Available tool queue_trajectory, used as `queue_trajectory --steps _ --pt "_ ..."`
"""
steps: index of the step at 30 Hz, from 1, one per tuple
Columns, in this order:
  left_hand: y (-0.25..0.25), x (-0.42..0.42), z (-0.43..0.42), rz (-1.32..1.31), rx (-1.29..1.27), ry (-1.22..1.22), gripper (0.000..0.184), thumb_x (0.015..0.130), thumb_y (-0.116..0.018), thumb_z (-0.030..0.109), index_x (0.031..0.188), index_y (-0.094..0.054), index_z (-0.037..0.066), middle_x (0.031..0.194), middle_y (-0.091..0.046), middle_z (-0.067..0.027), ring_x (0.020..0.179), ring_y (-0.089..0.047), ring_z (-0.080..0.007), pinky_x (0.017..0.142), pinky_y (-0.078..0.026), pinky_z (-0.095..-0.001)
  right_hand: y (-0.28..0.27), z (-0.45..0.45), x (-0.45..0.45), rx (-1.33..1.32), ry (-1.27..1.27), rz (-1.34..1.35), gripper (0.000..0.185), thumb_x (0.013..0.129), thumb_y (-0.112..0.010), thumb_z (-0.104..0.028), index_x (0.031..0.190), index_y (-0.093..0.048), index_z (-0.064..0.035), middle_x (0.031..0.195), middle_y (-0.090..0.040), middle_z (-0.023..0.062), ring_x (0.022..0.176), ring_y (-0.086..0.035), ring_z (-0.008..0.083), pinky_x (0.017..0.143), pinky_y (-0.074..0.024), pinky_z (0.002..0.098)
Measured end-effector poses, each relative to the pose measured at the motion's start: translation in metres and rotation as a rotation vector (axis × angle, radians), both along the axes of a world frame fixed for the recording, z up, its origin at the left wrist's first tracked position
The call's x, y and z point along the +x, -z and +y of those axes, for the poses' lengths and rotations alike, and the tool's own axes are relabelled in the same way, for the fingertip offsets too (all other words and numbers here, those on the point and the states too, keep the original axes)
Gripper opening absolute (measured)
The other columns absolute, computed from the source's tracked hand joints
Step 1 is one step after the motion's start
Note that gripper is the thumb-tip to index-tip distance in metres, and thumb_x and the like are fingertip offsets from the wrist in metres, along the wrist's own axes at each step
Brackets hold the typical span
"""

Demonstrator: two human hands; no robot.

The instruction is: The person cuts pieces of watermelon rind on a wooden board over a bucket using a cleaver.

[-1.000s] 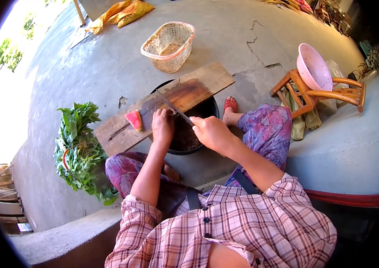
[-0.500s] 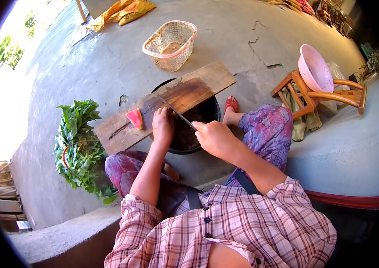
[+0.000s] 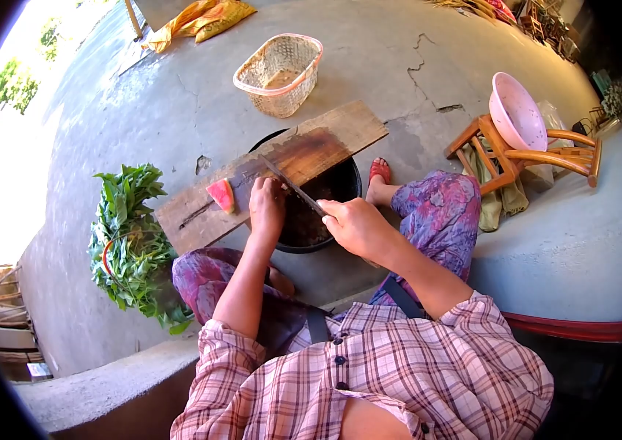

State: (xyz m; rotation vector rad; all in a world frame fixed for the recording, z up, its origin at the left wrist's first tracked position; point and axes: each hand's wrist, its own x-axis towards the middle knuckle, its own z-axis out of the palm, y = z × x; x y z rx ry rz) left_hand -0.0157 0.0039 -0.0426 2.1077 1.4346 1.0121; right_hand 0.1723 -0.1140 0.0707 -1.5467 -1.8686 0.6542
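Note:
A wooden board [image 3: 208, 220] lies slantwise across a black tub [image 3: 356, 180]. My right hand [image 3: 355, 226] is wrapped round the handle of a knife [image 3: 295, 188], whose blade points up and left over the board. Close to the left of the blade, my left hand [image 3: 267, 205] rests at the board's near edge with its fingers curled together. Whatever those fingers hold is too small and hidden to name. A red watermelon piece [image 3: 221, 195] lies on the board to the left of my left hand. Dark contents show inside the tub.
Leafy greens [image 3: 131, 242] stand in a heap at the left. Beyond the board is a woven plastic basket [image 3: 278, 77]. A pink basin [image 3: 517, 111] rests on a wooden chair [image 3: 498, 158] at the right. A yellow sack [image 3: 204, 18] lies at the far left.
The knife and my right hand have shifted slightly, with the blade's angle changing a little beside my left hand. My left hand and the watermelon piece have hardly moved.

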Motion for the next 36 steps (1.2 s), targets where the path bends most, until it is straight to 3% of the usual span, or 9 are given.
queue_trajectory --steps 10,16,17,20,22,28,30,33,36 --pt "0.006 0.0 0.005 0.051 0.127 -0.001 0.015 0.076 -0.072 0.0 0.09 -0.066 0.001 0.09 -0.066 -0.0153 0.084 -0.067 -0.0354 0.075 -0.053 -0.0427 0.006 0.021 -0.006 -0.076 -0.012 -0.127 0.017 0.089 -0.06 -0.012 0.098 -0.067 0.001 0.077 -0.066 0.0252 0.073 -0.066 0.0431 0.067 -0.0548 0.0499" --pt "-0.004 0.002 0.0 0.014 0.006 0.015 0.017 0.077 -0.068 0.002 0.093 -0.063 0.001 0.093 -0.062 -0.0162 0.091 -0.062 -0.0372 0.082 -0.051 -0.0449 0.039 0.012 0.0 0.125 0.02 0.118 0.03 0.092 -0.062 -0.007 0.12 -0.065 0.0042 0.082 -0.069 0.0255 0.074 -0.068 0.0414 0.065 -0.0546 0.0429" --pt "-0.005 0.002 -0.001 -0.016 -0.049 0.03 0.018 0.078 -0.066 0.002 0.095 -0.062 0.002 0.095 -0.061 -0.0167 0.095 -0.06 -0.0384 0.085 -0.05 -0.0464 0.045 0.008 0.001 0.253 0.007 0.15 0.033 0.094 -0.063 -0.006 0.123 -0.063 0.007 0.076 -0.069 0.0222 0.06 -0.068 0.0318 0.058 -0.0533 0.0379" --pt "-0.011 0.002 0.004 -0.165 -0.281 0.037 0.02 0.077 -0.062 0.0 0.097 -0.061 0.002 0.1 -0.062 -0.0172 0.098 -0.061 -0.0365 0.086 -0.05 -0.0456 0.026 -0.006 0.004 0.116 0.063 0.248 0.033 0.095 -0.063 -0.008 0.125 -0.063 0.0066 0.07 -0.066 0.0174 0.048 -0.061 0.0186 0.05 -0.0496 0.0321" --pt "0.0 0.004 0.007 -0.159 -0.205 -0.008 0.022 0.077 -0.06 -0.002 0.099 -0.061 0.002 0.105 -0.064 -0.0184 0.103 -0.061 -0.036 0.09 -0.05 -0.0446 0.018 -0.009 0.008 -0.036 0.105 0.334 0.035 0.098 -0.062 -0.008 0.129 -0.061 0.0062 0.067 -0.063 0.0085 0.045 -0.054 0.0091 0.046 -0.0458 0.0263" --pt "0.007 0.017 0.01 -0.002 0.259 0.167 0.021 0.081 -0.06 -0.001 0.101 -0.066 0.001 0.116 -0.065 -0.0172 0.116 -0.057 -0.0383 0.102 -0.046 -0.0431 0.008 -0.012 0.024 -0.38 0.209 0.74 0.038 0.099 -0.06 -0.008 0.135 -0.059 0.0034 0.066 -0.062 0.005 0.046 -0.057 0.0117 0.042 -0.0459 0.0266" --pt "-0.001 0.017 0.001 0.129 0.246 0.209 0.016 0.082 -0.063 0.003 0.097 -0.068 0.002 0.107 -0.065 -0.0159 0.108 -0.058 -0.0375 0.096 -0.049 -0.0434 0.004 -0.011 0.027 -0.412 0.197 0.797 0.041 0.098 -0.06 -0.006 0.137 -0.056 0.0049 0.066 -0.062 0.0059 0.045 -0.056 0.0131 0.04 -0.0457 0.0275" --pt "-0.004 0.018 -0.013 0.142 0.124 0.169 0.012 0.082 -0.066 0.007 0.094 -0.07 0.004 0.095 -0.065 -0.0127 0.098 -0.063 -0.0355 0.087 -0.053 -0.0406 0.006 -0.012 0.03 -0.352 0.234 0.748 0.041 0.098 -0.059 -0.005 0.137 -0.055 0.0047 0.066 -0.062 0.0065 0.044 -0.056 0.0138 0.04 -0.0456 0.0278" --pt "-0.023 0.019 -0.014 -0.333 -0.624 0.093 0.014 0.093 -0.062 0.007 0.106 -0.066 0.004 0.099 -0.069 -0.0112 0.085 -0.068 -0.0265 0.075 -0.056 -0.0427 0.007 -0.012 0.036 -0.352 0.267 0.8 0.04 0.097 -0.06 -0.006 0.136 -0.057 0.0045 0.066 -0.062 0.008 0.044 -0.056 0.014 0.039 -0.0461 0.0287"
